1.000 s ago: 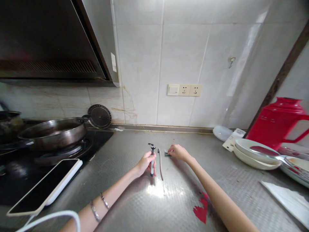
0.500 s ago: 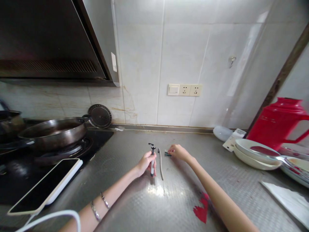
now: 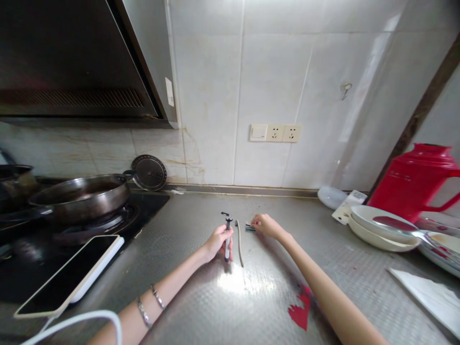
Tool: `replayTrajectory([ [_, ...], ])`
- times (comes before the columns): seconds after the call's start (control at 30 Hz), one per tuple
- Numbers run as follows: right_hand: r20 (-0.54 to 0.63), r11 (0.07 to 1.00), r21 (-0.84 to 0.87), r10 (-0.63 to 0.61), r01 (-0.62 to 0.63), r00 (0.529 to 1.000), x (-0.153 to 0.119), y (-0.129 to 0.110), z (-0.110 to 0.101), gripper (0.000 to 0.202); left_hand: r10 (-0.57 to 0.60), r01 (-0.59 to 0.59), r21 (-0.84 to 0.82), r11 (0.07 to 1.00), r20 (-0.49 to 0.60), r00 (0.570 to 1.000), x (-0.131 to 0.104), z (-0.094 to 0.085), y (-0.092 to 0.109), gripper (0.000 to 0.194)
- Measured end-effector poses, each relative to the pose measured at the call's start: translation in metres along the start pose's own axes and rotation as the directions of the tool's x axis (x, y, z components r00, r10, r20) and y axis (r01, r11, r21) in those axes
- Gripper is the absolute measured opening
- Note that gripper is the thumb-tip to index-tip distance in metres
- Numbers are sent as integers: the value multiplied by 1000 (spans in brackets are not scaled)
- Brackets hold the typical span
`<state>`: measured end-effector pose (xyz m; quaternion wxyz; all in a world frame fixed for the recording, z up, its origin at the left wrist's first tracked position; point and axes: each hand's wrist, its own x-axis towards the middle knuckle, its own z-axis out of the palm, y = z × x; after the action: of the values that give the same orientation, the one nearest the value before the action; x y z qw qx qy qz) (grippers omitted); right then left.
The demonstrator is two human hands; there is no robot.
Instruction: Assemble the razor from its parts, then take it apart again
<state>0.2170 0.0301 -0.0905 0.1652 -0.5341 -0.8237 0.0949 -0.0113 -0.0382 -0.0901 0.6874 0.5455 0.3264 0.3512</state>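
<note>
My left hand (image 3: 214, 242) grips a slim razor handle (image 3: 227, 238), white below and black at its head, held roughly upright on the steel counter (image 3: 201, 306). Just right of it lies a thin grey strip (image 3: 239, 237), flat on the counter. My right hand (image 3: 265, 225) rests further right with its fingertips on a small dark blade cartridge (image 3: 249, 228) that lies on the counter.
A wok (image 3: 77, 194) sits on the gas hob at the left, with a tablet (image 3: 70, 275) and a white cable (image 3: 82, 318) in front of it. White plates (image 3: 379, 227), a spoon and a red thermos jug (image 3: 413, 179) stand at the right. A red mark (image 3: 300, 314) lies near my right forearm.
</note>
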Motion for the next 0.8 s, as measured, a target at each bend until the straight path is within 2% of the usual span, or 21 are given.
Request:
replayTrajectory([
  [0.1,-18,998,11,-56,57,998,0,1,2,21,-26,25,6,1000,4,1000,1,-1,-1,32],
  [0.2,-30,998,7,-61,62,998,0,1,3,21,-16,16,7,1000,-3,1000,1,-1,-1,31],
  [0.5,-81,995,44,-87,91,993,0,3,4,21,144,-135,73,988,-150,978,1,-2,2,35],
  [0.63,-88,984,117,-124,134,988,2,-2,-9,20,195,-175,131,976,-158,968,2,-2,5,33],
  [0.8,18,949,275,-168,156,986,-1,-27,-39,24,221,-186,228,956,-135,966,1,-2,6,34],
])
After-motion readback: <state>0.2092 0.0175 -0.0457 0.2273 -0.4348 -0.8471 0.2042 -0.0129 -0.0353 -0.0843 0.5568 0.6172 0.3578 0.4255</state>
